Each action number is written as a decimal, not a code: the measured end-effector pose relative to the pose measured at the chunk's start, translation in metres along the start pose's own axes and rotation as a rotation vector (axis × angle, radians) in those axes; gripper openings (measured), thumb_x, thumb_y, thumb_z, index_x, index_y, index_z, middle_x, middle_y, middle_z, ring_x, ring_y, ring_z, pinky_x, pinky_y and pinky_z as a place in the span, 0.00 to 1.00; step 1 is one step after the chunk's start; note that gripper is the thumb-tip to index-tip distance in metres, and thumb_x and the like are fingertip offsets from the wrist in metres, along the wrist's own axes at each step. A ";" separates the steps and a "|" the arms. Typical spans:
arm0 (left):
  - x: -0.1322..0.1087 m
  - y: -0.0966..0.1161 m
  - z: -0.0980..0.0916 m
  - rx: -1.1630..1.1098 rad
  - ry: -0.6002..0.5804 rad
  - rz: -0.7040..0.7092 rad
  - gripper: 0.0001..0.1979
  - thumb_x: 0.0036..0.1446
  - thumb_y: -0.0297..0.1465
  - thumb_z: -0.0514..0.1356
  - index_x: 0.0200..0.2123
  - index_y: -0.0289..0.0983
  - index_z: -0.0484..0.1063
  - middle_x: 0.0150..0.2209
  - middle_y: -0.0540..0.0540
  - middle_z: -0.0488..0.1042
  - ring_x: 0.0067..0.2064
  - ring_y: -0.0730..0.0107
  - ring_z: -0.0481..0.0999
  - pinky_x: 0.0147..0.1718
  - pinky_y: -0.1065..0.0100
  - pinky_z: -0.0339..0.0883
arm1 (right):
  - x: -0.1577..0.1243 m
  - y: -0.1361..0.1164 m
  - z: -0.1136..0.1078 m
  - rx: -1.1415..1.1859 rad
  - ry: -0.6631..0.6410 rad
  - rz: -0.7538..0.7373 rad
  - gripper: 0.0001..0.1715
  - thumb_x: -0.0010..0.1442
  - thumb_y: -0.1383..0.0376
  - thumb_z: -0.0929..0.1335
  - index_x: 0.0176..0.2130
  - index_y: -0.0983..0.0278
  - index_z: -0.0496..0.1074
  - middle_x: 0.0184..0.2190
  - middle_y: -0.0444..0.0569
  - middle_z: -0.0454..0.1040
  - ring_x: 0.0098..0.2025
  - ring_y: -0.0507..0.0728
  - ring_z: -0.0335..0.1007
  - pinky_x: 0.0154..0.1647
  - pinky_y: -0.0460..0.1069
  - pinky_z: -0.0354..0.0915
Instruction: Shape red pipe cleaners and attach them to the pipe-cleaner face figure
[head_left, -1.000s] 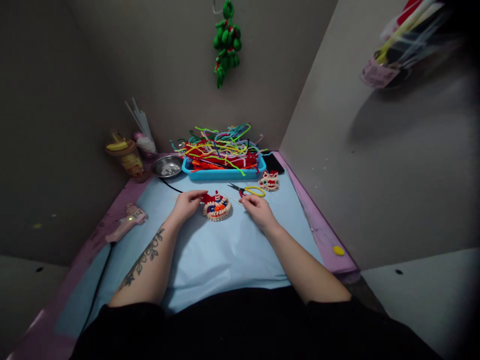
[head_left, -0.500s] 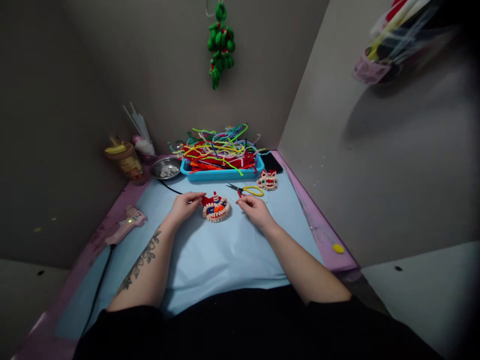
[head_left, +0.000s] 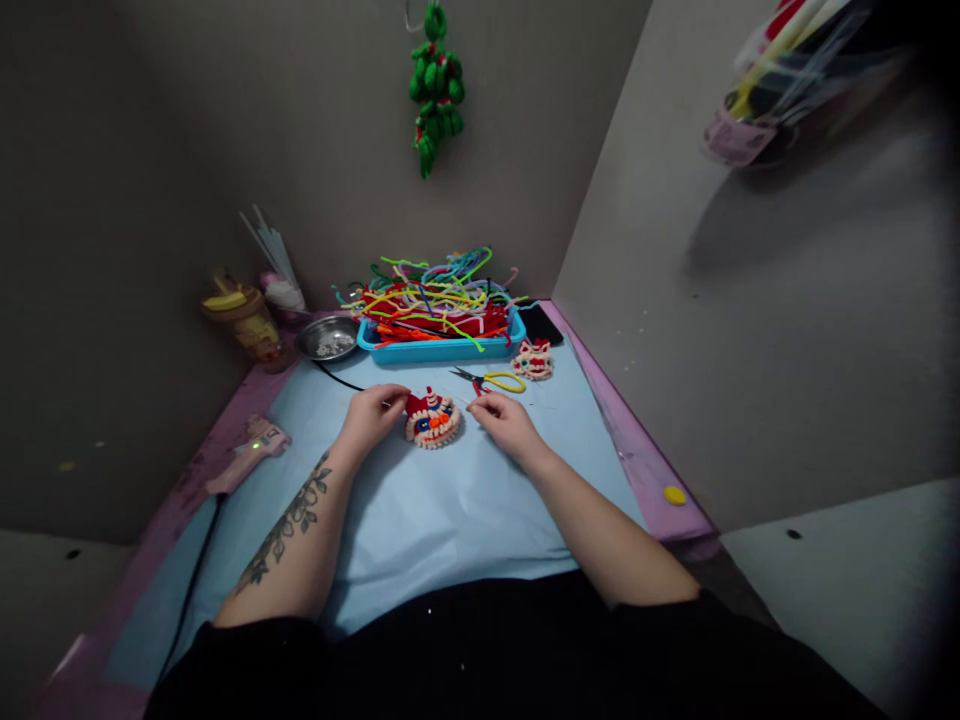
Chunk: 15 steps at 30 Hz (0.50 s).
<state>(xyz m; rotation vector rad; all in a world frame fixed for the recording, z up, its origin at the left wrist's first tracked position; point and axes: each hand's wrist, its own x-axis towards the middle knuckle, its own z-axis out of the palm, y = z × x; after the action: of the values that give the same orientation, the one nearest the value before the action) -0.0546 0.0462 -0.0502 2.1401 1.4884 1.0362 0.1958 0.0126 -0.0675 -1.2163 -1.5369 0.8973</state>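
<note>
Your left hand [head_left: 375,410] is closing its thumb and fingers in a pinch on the red upper edge of a lion-like fuzzy-stem face [head_left: 433,424], which is sitting between your hands on the blue sheet [head_left: 450,530] over the desk [head_left: 656,470]. Your right hand [head_left: 506,420], its fingertips pressed together, is gripping what is looking like a thin pale strand [head_left: 463,400], pointing toward the face. Yellow-handled scissors [head_left: 504,381] are lying just beyond your right hand, with a smaller lion-like face [head_left: 534,361] resting near them. Behind, a blue tray [head_left: 442,350] is holding a heap of coloured fuzzy stems [head_left: 435,300]. A pink glue gun [head_left: 246,460] is lying to your left, showing a green light.
</note>
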 end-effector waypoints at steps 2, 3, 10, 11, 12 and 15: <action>0.000 -0.001 0.001 0.011 -0.039 0.021 0.12 0.53 0.34 0.58 0.34 0.37 0.79 0.33 0.44 0.81 0.34 0.64 0.78 0.36 0.66 0.70 | 0.000 0.000 0.000 -0.012 0.007 -0.006 0.11 0.55 0.60 0.67 0.30 0.64 0.75 0.30 0.47 0.74 0.33 0.55 0.68 0.35 0.49 0.64; 0.000 -0.002 0.000 0.014 -0.050 0.025 0.12 0.53 0.34 0.57 0.34 0.37 0.79 0.33 0.44 0.81 0.33 0.64 0.78 0.35 0.67 0.70 | 0.000 0.000 0.000 -0.019 0.009 -0.009 0.10 0.55 0.60 0.67 0.30 0.64 0.75 0.30 0.47 0.74 0.34 0.55 0.68 0.35 0.49 0.64; -0.002 0.005 -0.006 -0.006 -0.085 0.022 0.15 0.56 0.37 0.57 0.37 0.35 0.79 0.34 0.42 0.81 0.34 0.63 0.79 0.34 0.67 0.71 | -0.002 0.001 0.004 -0.057 -0.023 -0.060 0.08 0.54 0.63 0.68 0.32 0.64 0.76 0.31 0.47 0.74 0.32 0.53 0.68 0.37 0.49 0.65; -0.002 0.006 -0.007 -0.012 -0.091 0.024 0.15 0.56 0.38 0.56 0.37 0.35 0.79 0.35 0.42 0.81 0.34 0.63 0.79 0.34 0.67 0.71 | -0.002 0.001 0.005 -0.060 -0.036 -0.061 0.07 0.53 0.64 0.68 0.33 0.64 0.76 0.32 0.47 0.74 0.32 0.53 0.67 0.37 0.49 0.65; -0.002 0.006 -0.007 -0.022 -0.097 0.026 0.16 0.56 0.38 0.56 0.38 0.35 0.79 0.35 0.42 0.81 0.34 0.63 0.79 0.34 0.67 0.71 | -0.003 0.001 0.006 -0.062 -0.049 -0.060 0.08 0.53 0.65 0.68 0.34 0.64 0.76 0.32 0.47 0.74 0.32 0.53 0.67 0.37 0.49 0.65; -0.003 0.006 -0.007 -0.073 -0.111 0.036 0.16 0.56 0.39 0.57 0.38 0.35 0.79 0.37 0.42 0.81 0.36 0.62 0.79 0.35 0.66 0.72 | -0.004 0.003 0.010 -0.077 -0.074 -0.058 0.08 0.53 0.65 0.68 0.35 0.64 0.75 0.33 0.47 0.74 0.31 0.52 0.66 0.37 0.49 0.65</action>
<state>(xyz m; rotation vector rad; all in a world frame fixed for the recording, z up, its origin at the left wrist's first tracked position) -0.0563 0.0402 -0.0421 2.1439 1.3459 0.9524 0.1877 0.0095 -0.0739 -1.1983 -1.6710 0.8601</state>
